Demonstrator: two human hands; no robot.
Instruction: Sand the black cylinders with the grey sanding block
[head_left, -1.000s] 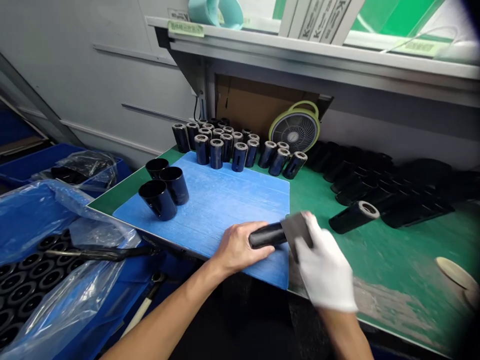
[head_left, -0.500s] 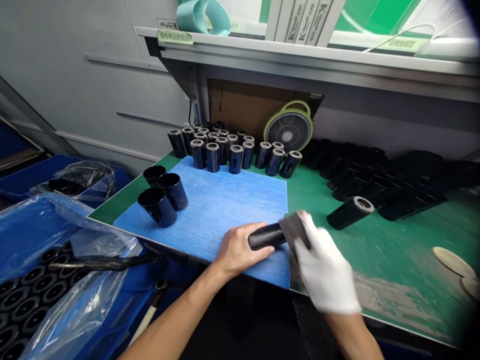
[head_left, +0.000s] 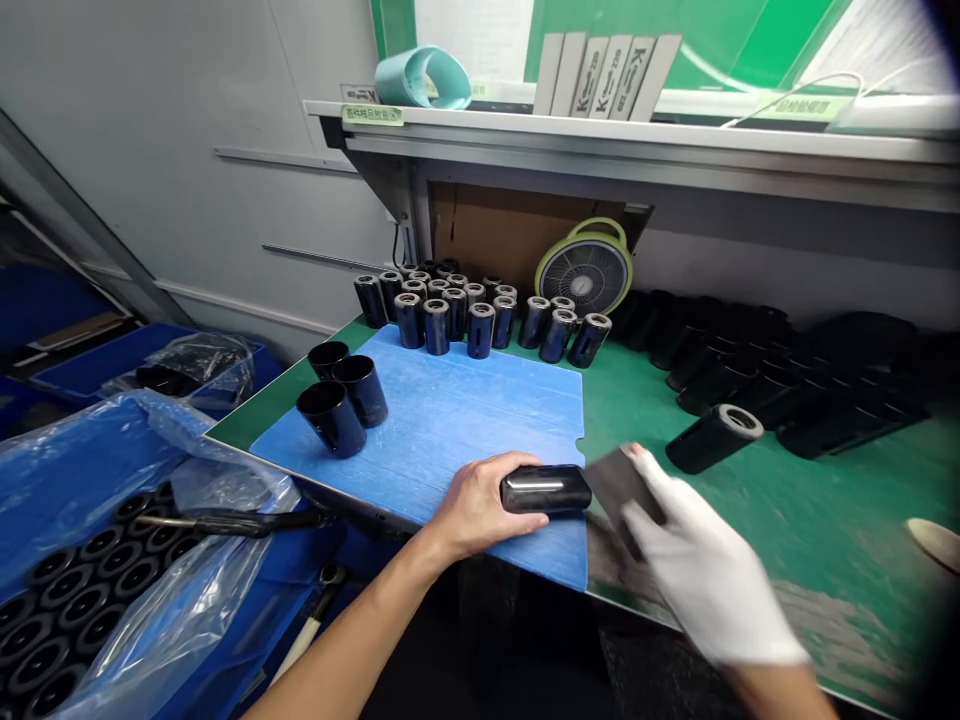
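Observation:
My bare left hand [head_left: 480, 508] is wrapped round one end of a glossy black cylinder [head_left: 551, 490], which lies on its side over the blue mat [head_left: 480, 410] near the table's front edge. In a white glove, my right hand [head_left: 705, 560] grips a dark grey flat piece that looks like sandpaper [head_left: 626, 490]. Its near corner is at the free end of the cylinder; whether they touch I cannot tell. Further right a black cylinder with a pale ring end [head_left: 712, 438] leans on the green table. Three wider open black cups [head_left: 334, 420] stand at the mat's left.
Rows of black cylinders [head_left: 480, 330] stand behind the mat, beside a green-rimmed fan [head_left: 585, 275]. More dark cylinders [head_left: 720, 380] fill the back right. A blue bin [head_left: 247, 590] of cylinders with a screwdriver-like tool [head_left: 232, 523] is at left. A shelf [head_left: 600, 130] overhangs the back.
My right hand and the sandpaper have moved right, off the cylinder's side. The cylinder now shows more of its length, still in my left hand. The view has shifted slightly.

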